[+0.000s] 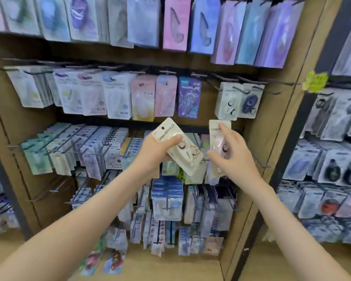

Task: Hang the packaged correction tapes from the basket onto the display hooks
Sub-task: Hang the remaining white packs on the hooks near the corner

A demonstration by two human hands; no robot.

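Note:
My left hand grips a cream packaged correction tape, tilted with its hang hole up and to the left. To its right, my right hand holds a second cream-and-pink packaged correction tape upright, index finger stretched along the card's top, thumb at the lower left. Both packs are raised in front of the middle rows of the display. Just above them, a bare black display hook sticks out beside two hanging packs with round dark tapes. The basket is out of view.
A brown pegboard display fills the view, its rows of black hooks crowded with hanging stationery packs. A dark upright post divides it from another full rack on the right. A yellow-green tag is clipped at the right edge.

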